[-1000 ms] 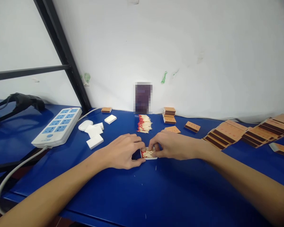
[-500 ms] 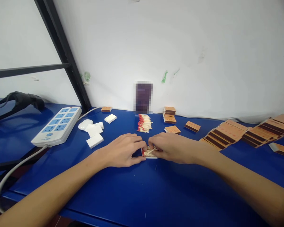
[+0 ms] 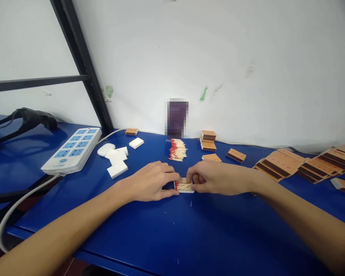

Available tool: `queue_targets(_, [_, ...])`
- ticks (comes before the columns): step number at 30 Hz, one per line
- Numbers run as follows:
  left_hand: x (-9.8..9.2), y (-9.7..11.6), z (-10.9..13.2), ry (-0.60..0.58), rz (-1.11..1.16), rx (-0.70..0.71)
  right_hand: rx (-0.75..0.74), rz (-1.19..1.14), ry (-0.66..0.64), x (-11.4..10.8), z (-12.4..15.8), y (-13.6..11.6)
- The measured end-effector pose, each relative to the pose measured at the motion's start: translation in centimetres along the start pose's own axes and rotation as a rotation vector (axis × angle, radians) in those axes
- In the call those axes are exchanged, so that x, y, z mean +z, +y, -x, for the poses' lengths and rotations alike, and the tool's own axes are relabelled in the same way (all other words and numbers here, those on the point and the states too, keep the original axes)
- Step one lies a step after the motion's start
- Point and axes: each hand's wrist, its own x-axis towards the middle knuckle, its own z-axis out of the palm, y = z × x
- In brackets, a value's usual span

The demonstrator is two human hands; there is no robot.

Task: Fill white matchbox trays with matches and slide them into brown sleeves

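A small white matchbox tray (image 3: 186, 191) sits on the blue table in front of me, filled with red-tipped matches (image 3: 184, 186), some lying slantwise. My left hand (image 3: 156, 181) grips the tray's left end between thumb and fingers. At the right end, the thumb and curled forefinger of my right hand (image 3: 214, 178) close around the tray's edge; the other fingers are tucked in. Just beyond lies a loose pile of matches (image 3: 177, 150), heads to the left.
White trays (image 3: 117, 169) lie at the left beside a power strip (image 3: 71, 150). Several matchboxes (image 3: 208, 146) stand at the back. Rows of flattened matchbox sleeves (image 3: 283, 163) spread at the right. A blurred dark rectangle (image 3: 176, 119) is against the wall.
My right fingers have drawn back from over the matches to the tray's right end, showing more of the matches. My left hand keeps its hold. The view has shifted slightly.
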Motion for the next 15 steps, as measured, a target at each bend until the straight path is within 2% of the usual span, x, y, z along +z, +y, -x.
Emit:
queue_targets(6, [0.13, -0.22, 0.11, 0.017, -0.033, 0.064, -0.093, -0.034, 0.015, 0.00, -0.37, 0.22])
queue_targets(11, [0.17, -0.19, 0.05, 0.017, -0.068, 0.060, -0.073, -0.055, -0.007, 0.08, -0.50, 0.49])
queue_targets(15, [0.18, -0.12, 0.05, 0.005, -0.068, 0.052, -0.070, -0.032, 0.030, 0.26, -0.67, 0.27])
